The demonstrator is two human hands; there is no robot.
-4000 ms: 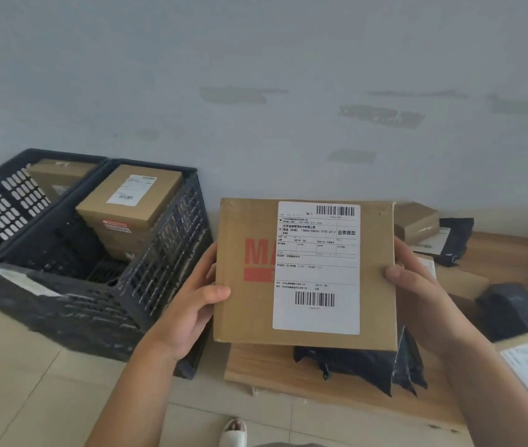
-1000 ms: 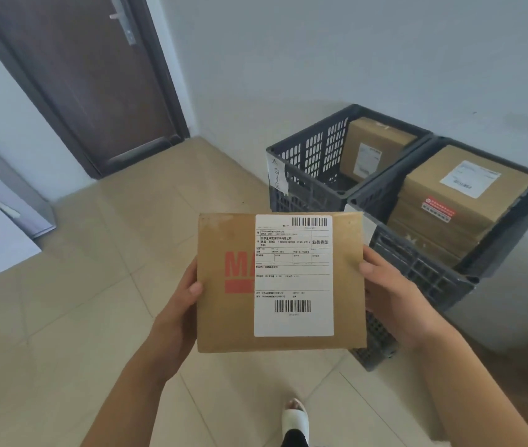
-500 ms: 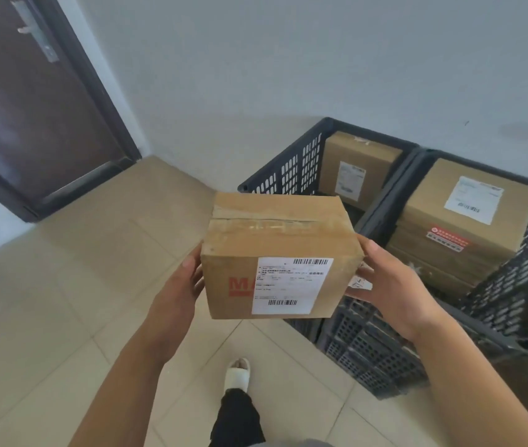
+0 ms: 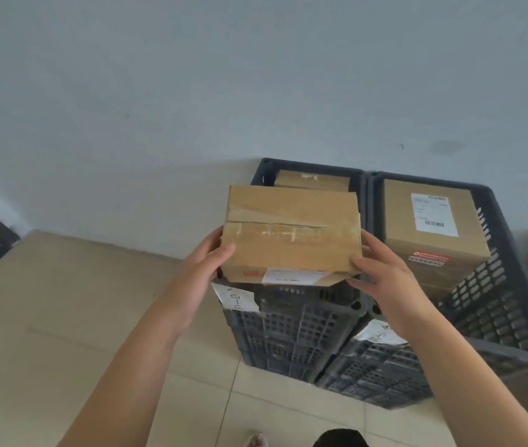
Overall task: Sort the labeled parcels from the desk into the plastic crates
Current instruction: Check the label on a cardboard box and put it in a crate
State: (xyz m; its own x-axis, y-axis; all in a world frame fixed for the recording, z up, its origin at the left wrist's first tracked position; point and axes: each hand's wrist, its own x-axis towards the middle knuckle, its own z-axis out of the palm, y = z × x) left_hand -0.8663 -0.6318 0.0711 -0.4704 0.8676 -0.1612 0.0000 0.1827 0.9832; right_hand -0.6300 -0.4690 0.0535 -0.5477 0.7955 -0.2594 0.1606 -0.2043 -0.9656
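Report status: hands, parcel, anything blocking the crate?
Left hand and right hand grip parcel over left crate. One box inside, at the back.

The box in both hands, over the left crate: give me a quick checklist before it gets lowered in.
1. Grip: left hand and right hand each hold one end of the box: ok.
2. Position: the box hangs over the left crate, its near edge above the front rim: ok.
3. Room inside: another box already stands at the back of that crate; the space in front of it is hidden by the held box: cannot tell.
4. Right crate: filled high by a labeled box, so it is no alternative: not ok.
5. Label matches the tag on the crate: too blurred to read: cannot tell.
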